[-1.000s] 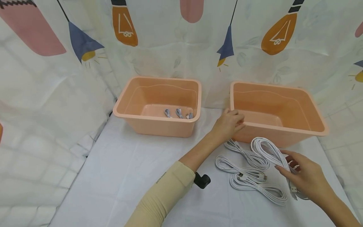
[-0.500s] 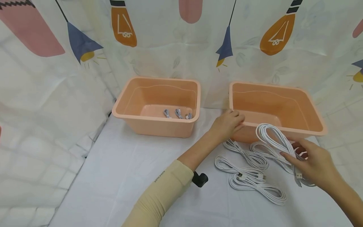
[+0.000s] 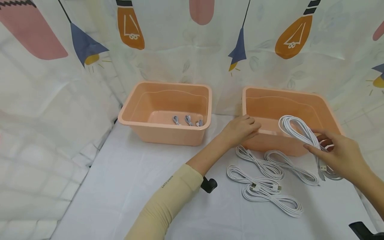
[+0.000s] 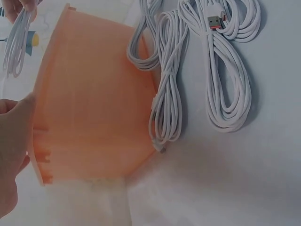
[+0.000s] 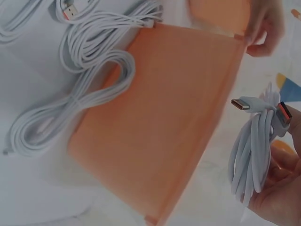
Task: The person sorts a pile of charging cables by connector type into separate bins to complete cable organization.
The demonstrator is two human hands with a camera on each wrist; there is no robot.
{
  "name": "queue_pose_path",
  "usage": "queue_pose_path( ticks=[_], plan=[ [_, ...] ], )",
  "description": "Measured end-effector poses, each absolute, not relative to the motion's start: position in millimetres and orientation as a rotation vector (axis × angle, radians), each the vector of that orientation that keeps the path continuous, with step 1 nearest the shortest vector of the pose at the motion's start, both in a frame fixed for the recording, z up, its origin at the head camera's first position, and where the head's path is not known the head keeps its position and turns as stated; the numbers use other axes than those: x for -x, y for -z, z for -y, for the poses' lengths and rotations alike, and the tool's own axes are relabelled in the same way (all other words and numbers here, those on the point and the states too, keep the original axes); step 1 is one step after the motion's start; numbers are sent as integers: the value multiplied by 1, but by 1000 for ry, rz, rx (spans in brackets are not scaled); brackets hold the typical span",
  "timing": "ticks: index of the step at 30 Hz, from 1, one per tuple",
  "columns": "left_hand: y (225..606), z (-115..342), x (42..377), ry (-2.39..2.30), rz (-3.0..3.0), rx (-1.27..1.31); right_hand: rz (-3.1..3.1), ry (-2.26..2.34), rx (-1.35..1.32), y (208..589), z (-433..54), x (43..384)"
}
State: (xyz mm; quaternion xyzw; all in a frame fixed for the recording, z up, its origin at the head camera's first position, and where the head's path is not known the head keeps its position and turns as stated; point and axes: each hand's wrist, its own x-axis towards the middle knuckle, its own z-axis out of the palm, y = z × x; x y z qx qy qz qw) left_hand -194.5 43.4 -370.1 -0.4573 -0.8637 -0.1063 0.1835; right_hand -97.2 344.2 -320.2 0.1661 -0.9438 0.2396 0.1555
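Observation:
My left hand [image 3: 242,130] grips the front left corner of the right peach plastic bin [image 3: 270,143] by its rim. In the left wrist view that hand [image 4: 11,136] has its thumb against the bin's edge. My right hand [image 3: 342,155] pinches a coiled white USB cable [image 3: 301,131], raised so that its loop overlaps the bin's front rim in the head view. Both plugs of the held cable [image 5: 256,146] show in the right wrist view, close to the fingers. Several more coiled white cables [image 3: 270,196] lie on the table in front of this bin.
A second peach bin [image 3: 168,133] stands to the left, with several small grey cable bundles [image 3: 188,120] inside. Behind both bins hangs a printed curtain [image 3: 210,60]. White cloth covers the table [image 3: 144,180].
My right hand has lifted the coiled cable off the pile, up and rightward to the bin's front rim, uncovering another coil beneath. The left hand keeps its hold on the rim.

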Motion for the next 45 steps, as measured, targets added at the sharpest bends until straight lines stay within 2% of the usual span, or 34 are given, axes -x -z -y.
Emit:
queue_pose_path(
  ticks=[11,27,45],
  plan=[
    [373,-43,196,160,2337,1286,2825,-648,-373,307,-346,125],
    [359,-46,194,426,2718,1208,2919,-586,-297,294,-359,166],
    [361,-48,194,503,2765,1172,3008,-585,-223,284,-370,211]
  ],
)
